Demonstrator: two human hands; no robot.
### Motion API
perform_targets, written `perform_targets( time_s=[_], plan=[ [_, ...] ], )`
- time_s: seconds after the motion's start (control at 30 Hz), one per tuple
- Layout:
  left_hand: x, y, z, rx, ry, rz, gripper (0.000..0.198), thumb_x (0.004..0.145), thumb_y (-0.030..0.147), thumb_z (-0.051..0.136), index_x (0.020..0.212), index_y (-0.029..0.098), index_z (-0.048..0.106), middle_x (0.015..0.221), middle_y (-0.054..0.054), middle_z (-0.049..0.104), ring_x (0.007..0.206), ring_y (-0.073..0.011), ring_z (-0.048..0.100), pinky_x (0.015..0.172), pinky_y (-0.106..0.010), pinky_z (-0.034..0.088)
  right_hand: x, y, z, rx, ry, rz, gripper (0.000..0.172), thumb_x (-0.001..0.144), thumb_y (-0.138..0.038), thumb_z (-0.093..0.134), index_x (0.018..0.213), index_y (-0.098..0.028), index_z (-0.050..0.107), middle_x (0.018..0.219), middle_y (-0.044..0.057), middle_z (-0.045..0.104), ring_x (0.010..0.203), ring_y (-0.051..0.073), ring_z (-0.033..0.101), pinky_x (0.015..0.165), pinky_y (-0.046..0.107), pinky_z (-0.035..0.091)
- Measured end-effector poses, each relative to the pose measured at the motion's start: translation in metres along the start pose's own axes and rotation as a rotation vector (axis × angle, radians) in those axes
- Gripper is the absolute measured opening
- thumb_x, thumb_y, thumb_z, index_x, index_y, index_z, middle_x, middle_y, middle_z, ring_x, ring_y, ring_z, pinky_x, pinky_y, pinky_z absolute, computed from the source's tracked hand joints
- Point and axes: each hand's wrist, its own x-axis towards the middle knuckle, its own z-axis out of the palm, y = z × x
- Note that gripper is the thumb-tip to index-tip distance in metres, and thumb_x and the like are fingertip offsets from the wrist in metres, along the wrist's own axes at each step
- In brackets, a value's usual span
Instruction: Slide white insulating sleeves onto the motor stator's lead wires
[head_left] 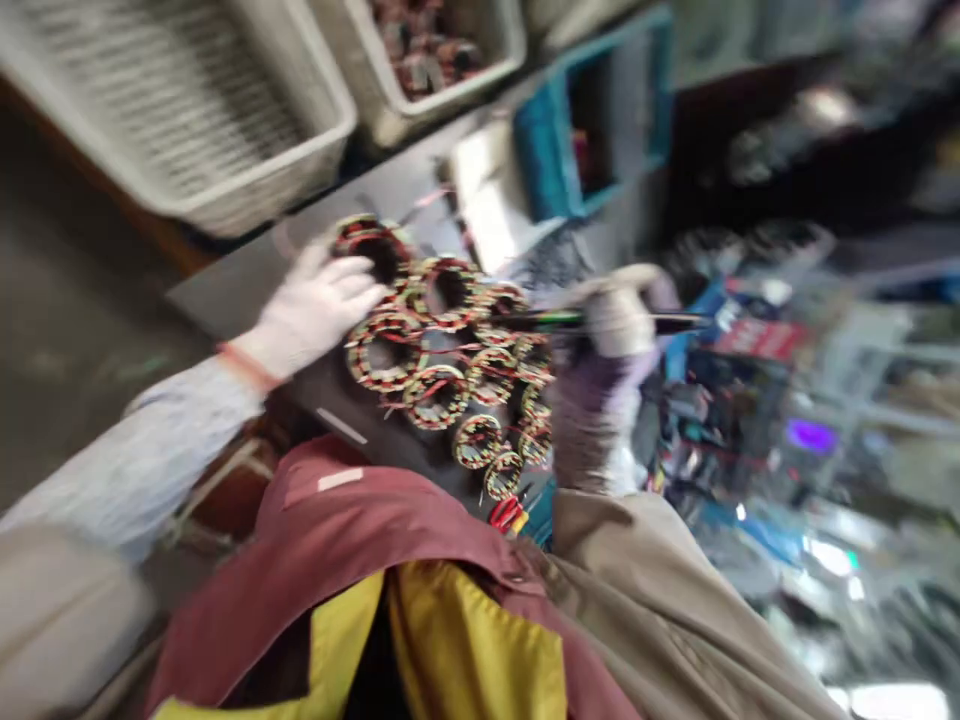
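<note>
Over on a dark flat work panel (225, 300), there's a tight cluster of ring-shaped coils wrapped in red, yellow and black wire (450, 375), all lying flat and a bit blurry. White-gloved left hand (311, 305) has its fingers spread and touching the topmost ring, though I can't tell if it's actually gripping. White-gloved right hand (619, 320) is closed around a slim black tool with a green band (570, 320). That tool's long axis runs nearly level across the view, one end over the coils, the other poking out past the hand, and which end's the working tip is too blurred to say. I'd pin the ring flat and keep the tool steady, since the wires sit so close.
</note>
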Motion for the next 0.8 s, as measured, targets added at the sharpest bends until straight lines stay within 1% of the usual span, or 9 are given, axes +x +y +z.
perform_targets(
  time_s=[0.03, 0.1, 0.17, 0.23, 0.3, 0.5, 0.63, 0.7, 0.8],
  plan=[
    [-0.001, 0.01, -0.008, 0.105, 0.055, 0.011, 0.037, 0.097, 0.023, 0.035, 0.119, 0.018, 0.065, 0.13, -0.007, 0.067, 0.138, -0.0281, 0.046, 0.121, -0.064, 0.01, -0.019, -0.001, -0.008, 0.053, 0.025, 0.098, 0.038, 0.081, -0.056, 0.065, 0.077, -0.023, 0.047, 0.06, -0.007, 0.051, 0.045, 0.006, 0.046, 0.043, 0.021, 0.039],
    [0.0, 0.035, -0.018, 0.23, 0.156, -0.026, 0.041, 0.1, 0.038, 0.039, 0.123, 0.015, 0.064, 0.13, -0.013, 0.066, 0.132, -0.0339, 0.052, 0.117, -0.063, 0.026, -0.056, 0.006, -0.019, 0.171, 0.122, 0.229, 0.038, 0.078, -0.055, 0.069, 0.075, -0.021, 0.051, 0.06, -0.006, 0.054, 0.044, 0.007, 0.046, 0.041, 0.02, 0.039],
    [0.003, 0.073, -0.018, 0.178, -0.128, 0.043, 0.045, 0.097, 0.042, 0.044, 0.128, 0.014, 0.062, 0.111, -0.014, 0.073, 0.104, -0.0323, 0.069, 0.094, -0.05, 0.053, -0.089, 0.02, -0.027, 0.243, 0.226, 0.325, 0.041, 0.075, -0.056, 0.072, 0.071, -0.02, 0.052, 0.057, -0.006, 0.053, 0.043, 0.006, 0.044, 0.04, 0.019, 0.036],
    [0.005, 0.119, -0.007, 0.122, -0.481, 0.082, 0.05, 0.096, 0.038, 0.049, 0.142, 0.017, 0.051, 0.105, -0.01, 0.075, 0.091, -0.0289, 0.073, 0.079, -0.039, 0.058, -0.123, 0.034, -0.037, 0.295, 0.321, 0.379, 0.044, 0.071, -0.057, 0.075, 0.068, -0.02, 0.052, 0.054, -0.006, 0.052, 0.042, 0.006, 0.043, 0.039, 0.019, 0.035],
    [0.006, 0.163, 0.009, 0.106, -0.696, 0.129, 0.058, 0.096, 0.034, 0.055, 0.15, 0.018, 0.041, 0.112, -0.01, 0.074, 0.098, -0.028, 0.072, 0.084, -0.036, 0.057, -0.156, 0.046, -0.048, 0.328, 0.378, 0.421, 0.046, 0.068, -0.059, 0.076, 0.065, -0.02, 0.052, 0.052, -0.005, 0.053, 0.043, 0.008, 0.045, 0.04, 0.02, 0.036],
    [0.006, 0.246, 0.05, 0.194, -0.92, 0.485, 0.069, 0.093, 0.045, 0.062, 0.151, 0.016, 0.039, 0.112, -0.016, 0.073, 0.105, -0.0322, 0.07, 0.087, -0.037, 0.056, -0.242, 0.059, -0.077, 0.392, 0.528, 0.477, 0.044, 0.069, -0.058, 0.074, 0.064, -0.019, 0.053, 0.051, -0.003, 0.055, 0.044, 0.009, 0.046, 0.043, 0.022, 0.039],
    [-0.003, 0.288, 0.083, 0.283, -1.049, 0.563, 0.072, 0.094, 0.048, 0.06, 0.152, 0.013, 0.037, 0.106, -0.018, 0.073, 0.098, -0.0354, 0.072, 0.081, -0.04, 0.056, -0.291, 0.073, -0.093, 0.396, 0.7, 0.408, 0.038, 0.071, -0.049, 0.072, 0.059, -0.019, 0.052, 0.052, -0.004, 0.054, 0.047, 0.008, 0.048, 0.047, 0.021, 0.041],
    [-0.007, 0.304, 0.103, 0.161, -1.144, 0.558, 0.069, 0.091, 0.045, 0.063, 0.149, 0.013, 0.041, 0.11, -0.018, 0.073, 0.099, -0.0341, 0.071, 0.082, -0.039, 0.056, -0.314, 0.083, -0.102, 0.46, 0.765, 0.45, 0.039, 0.069, -0.05, 0.071, 0.057, -0.019, 0.05, 0.047, -0.005, 0.052, 0.042, 0.007, 0.045, 0.042, 0.02, 0.037],
    [-0.009, 0.32, 0.128, -0.299, -1.38, 0.538, 0.062, 0.085, 0.047, 0.071, 0.139, 0.02, 0.054, 0.122, -0.009, 0.07, 0.107, -0.0277, 0.069, 0.088, -0.031, 0.054, -0.34, 0.099, -0.118, 0.587, 0.738, 0.563, 0.038, 0.071, -0.052, 0.07, 0.061, -0.02, 0.053, 0.043, -0.005, 0.053, 0.031, 0.008, 0.037, 0.032, 0.02, 0.027]
  ],
)
